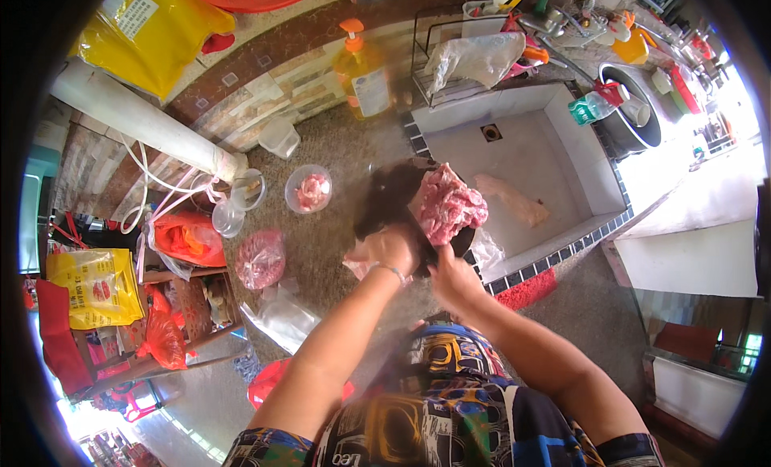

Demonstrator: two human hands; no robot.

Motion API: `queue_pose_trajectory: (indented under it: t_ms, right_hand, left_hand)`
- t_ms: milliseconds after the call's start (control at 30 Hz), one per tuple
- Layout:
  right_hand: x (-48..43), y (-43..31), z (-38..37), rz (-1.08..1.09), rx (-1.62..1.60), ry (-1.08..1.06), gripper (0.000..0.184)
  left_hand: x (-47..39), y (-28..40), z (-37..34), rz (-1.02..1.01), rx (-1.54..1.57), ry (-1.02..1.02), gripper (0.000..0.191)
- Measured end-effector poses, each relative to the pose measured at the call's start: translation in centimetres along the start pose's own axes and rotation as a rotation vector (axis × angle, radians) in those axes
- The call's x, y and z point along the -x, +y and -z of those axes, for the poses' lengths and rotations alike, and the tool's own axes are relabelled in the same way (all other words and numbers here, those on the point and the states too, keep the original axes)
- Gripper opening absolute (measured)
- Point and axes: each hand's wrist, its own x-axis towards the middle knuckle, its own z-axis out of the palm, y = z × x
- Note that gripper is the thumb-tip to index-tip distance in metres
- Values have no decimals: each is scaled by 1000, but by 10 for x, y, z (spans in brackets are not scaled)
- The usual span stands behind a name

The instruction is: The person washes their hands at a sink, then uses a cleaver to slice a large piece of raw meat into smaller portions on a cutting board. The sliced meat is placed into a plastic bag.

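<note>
My right hand grips the dark handle of what looks like a cleaver, its blade mostly hidden under a large heap of chopped raw meat. Below the heap is a dark round cutting board, near the sink's left edge. My left hand is slightly blurred at the board's near side. It holds a pale pinkish piece of meat or skin; the fingers are partly hidden. To the left, a clear tub contains meat pieces, and a clear plastic bag of minced meat lies on the counter.
A tiled sink on the right has a pale slab of skin or meat on its floor. Behind the board stands an orange pump bottle. Clear containers, a plastic sheet and a red cloth lie around.
</note>
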Motion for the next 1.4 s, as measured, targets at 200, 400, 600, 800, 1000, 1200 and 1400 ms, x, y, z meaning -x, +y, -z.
queue_pose_trajectory:
  t_ms: [200, 400, 600, 800, 1000, 1200, 1400]
  right_hand:
    - [6, 3, -3, 25, 130, -69, 38]
    - [39, 19, 6, -20, 123, -104, 35]
    - [2, 15, 12, 9, 23, -39, 39]
    - [22, 24, 36, 37, -261, 20, 37]
    - [56, 49, 75, 122, -343, 139, 34]
    - [78, 66, 98, 32, -454, 109, 36]
    - [97, 104, 90, -38, -392, 190, 30]
  left_hand:
    - [6, 7, 24, 170, 103, -58, 33]
    - [-9, -28, -14, 156, 344, 132, 25]
    - [21, -71, 10, 119, 1351, 12, 6]
    - [51, -75, 99, 111, 1792, -58, 9]
    - [15, -50, 84, 90, 1833, -151, 14]
    - [-44, -69, -3, 374, 1539, 50, 25]
    - [-1, -35, 47, -248, 13, 229, 85]
